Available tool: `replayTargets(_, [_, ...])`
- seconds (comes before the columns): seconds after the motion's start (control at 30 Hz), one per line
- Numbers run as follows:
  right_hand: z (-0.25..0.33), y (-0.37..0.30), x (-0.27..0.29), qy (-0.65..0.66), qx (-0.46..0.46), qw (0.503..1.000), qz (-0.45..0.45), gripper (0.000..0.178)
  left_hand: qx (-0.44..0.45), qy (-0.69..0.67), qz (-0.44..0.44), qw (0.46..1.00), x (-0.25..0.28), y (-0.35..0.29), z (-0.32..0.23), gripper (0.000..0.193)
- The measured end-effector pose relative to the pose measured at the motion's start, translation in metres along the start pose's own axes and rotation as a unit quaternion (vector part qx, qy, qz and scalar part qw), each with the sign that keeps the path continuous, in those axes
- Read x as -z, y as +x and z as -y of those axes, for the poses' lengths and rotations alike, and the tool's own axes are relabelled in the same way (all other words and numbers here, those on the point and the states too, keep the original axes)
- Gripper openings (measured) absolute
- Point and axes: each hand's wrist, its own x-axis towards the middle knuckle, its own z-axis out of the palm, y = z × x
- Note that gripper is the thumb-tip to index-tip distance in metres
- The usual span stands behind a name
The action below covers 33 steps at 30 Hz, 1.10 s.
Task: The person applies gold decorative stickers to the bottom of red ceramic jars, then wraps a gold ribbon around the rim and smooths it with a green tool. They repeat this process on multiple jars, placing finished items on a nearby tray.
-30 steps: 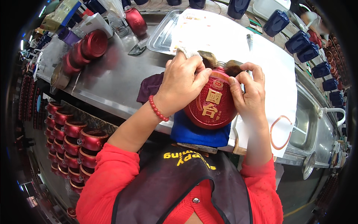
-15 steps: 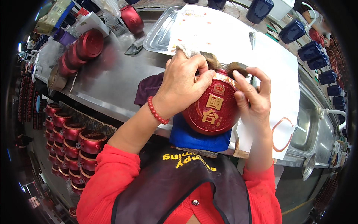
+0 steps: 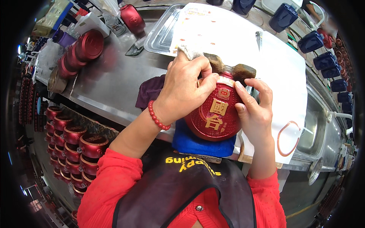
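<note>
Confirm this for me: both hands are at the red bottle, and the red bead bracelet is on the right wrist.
One part is wrong: the head view shows the red bead bracelet on the left wrist. The left hand and right hand are indeed at the red bottle.

L hand point(image 3: 188, 81) & R hand point(image 3: 257, 104) on round red bottle point(image 3: 213, 114) w/ gold lettering point(image 3: 219, 107) (pale strip point(image 3: 226, 81) nr neck point(image 3: 227, 69)). Bottle's on blue cloth point(image 3: 205, 147).
</note>
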Motion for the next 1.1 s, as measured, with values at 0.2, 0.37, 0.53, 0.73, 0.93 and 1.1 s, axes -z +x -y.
replayTargets(0.2, [0.000, 0.001, -0.002, 0.002, 0.028, 1.000, -0.014, 0.035, 0.005, -0.005, 0.001, 1.000, -0.001, 0.000, -0.001, 0.020])
replayTargets(0.37, [0.001, 0.003, -0.002, 0.008, 0.027, 0.999, -0.015, 0.035, 0.002, -0.011, 0.002, 1.000, 0.000, 0.001, -0.001, 0.020])
replayTargets(0.53, [0.002, 0.004, -0.002, 0.020, 0.017, 1.000, -0.009, 0.035, 0.005, 0.000, 0.006, 1.000, 0.001, 0.000, -0.001, 0.020])
replayTargets(0.73, [0.001, 0.005, -0.001, 0.013, 0.029, 0.999, -0.005, 0.035, 0.004, -0.008, 0.004, 1.000, 0.000, 0.000, 0.001, 0.018])
replayTargets(0.93, [0.004, 0.007, -0.001, 0.022, 0.008, 1.000, 0.008, 0.039, 0.008, 0.008, 0.003, 1.000, -0.001, -0.001, 0.000, 0.018])
replayTargets(1.1, [0.007, 0.010, 0.003, 0.014, 0.008, 1.000, 0.024, 0.041, 0.007, 0.006, -0.015, 1.000, 0.000, -0.002, 0.000, 0.019])
